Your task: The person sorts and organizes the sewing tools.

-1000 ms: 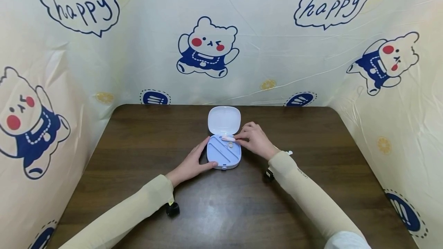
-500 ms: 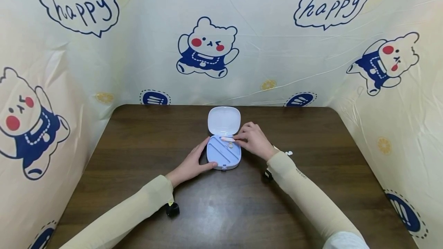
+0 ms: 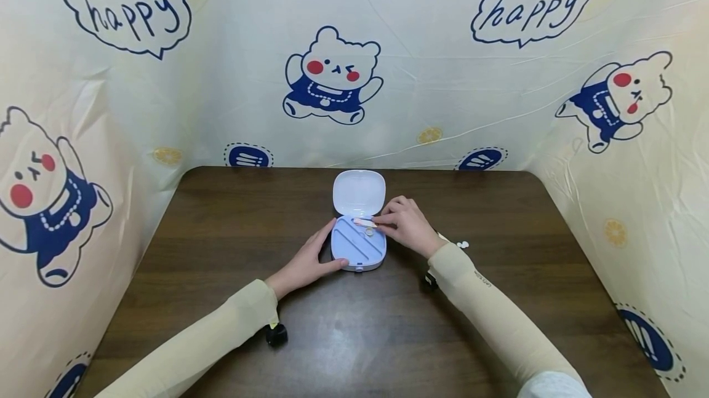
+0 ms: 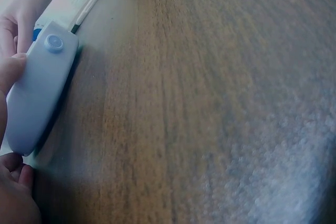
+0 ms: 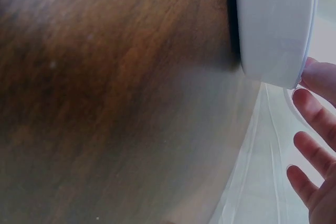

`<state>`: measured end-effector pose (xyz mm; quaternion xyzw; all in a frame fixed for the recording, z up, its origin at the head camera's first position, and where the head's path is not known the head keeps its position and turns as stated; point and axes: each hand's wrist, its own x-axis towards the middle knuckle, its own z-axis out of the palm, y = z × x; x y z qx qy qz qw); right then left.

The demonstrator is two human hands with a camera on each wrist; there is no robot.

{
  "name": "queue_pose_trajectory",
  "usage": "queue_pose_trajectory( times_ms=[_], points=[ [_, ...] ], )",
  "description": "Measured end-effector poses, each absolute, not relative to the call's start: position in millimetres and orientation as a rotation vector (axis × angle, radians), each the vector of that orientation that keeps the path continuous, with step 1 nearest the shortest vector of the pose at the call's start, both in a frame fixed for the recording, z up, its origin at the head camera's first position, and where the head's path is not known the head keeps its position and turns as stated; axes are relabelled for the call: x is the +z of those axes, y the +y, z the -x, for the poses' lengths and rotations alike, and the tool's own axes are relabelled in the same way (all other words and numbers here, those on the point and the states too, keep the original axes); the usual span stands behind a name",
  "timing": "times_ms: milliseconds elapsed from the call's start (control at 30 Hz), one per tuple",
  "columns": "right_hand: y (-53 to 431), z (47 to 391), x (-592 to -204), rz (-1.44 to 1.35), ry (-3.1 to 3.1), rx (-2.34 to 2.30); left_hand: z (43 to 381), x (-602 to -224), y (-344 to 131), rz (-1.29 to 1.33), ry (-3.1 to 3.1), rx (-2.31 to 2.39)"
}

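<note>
A pale blue plastic case (image 3: 359, 244) lies on the table with its lid (image 3: 359, 193) tipped back. Diagonal dividers cross its inside. My left hand (image 3: 306, 266) grips the case's left side, thumb at the front edge; in the left wrist view its fingers reach round the body. Over the back right part of the case, my right hand (image 3: 408, 224) pinches the end of a small pink-and-white strip (image 3: 364, 222), whose kind is too small to tell. A small round pale disc (image 3: 369, 232) lies in the compartment just in front of it.
White-tipped sticks (image 3: 462, 244), resembling cotton swabs, lie on the wooden table (image 3: 249, 213) beside my right wrist, partly hidden by the sleeve. A printed cloth (image 3: 421, 78) hangs round the table's back and sides.
The right hand has shifted very slightly left with the strip, which now lies a little lower into the case. The left hand and case have stayed still.
</note>
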<state>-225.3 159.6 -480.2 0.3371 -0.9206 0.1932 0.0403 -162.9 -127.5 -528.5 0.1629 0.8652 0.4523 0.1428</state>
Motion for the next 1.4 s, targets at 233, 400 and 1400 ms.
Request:
queue_pose_trajectory(
  times_ms=[233, 400, 1400],
  points=[
    [160, 225, -480, -1.004, -2.853, 0.619, 163, -529, -128, -0.472, 2.500, 1.305],
    [162, 225, -480, -0.992, -2.839, 0.664, 164, -529, -127, -0.472, 2.498, 1.301],
    [228, 209, -476, -0.884, -2.760, 0.822, 163, -528, -128, -0.466, 2.491, 1.311]
  ],
)
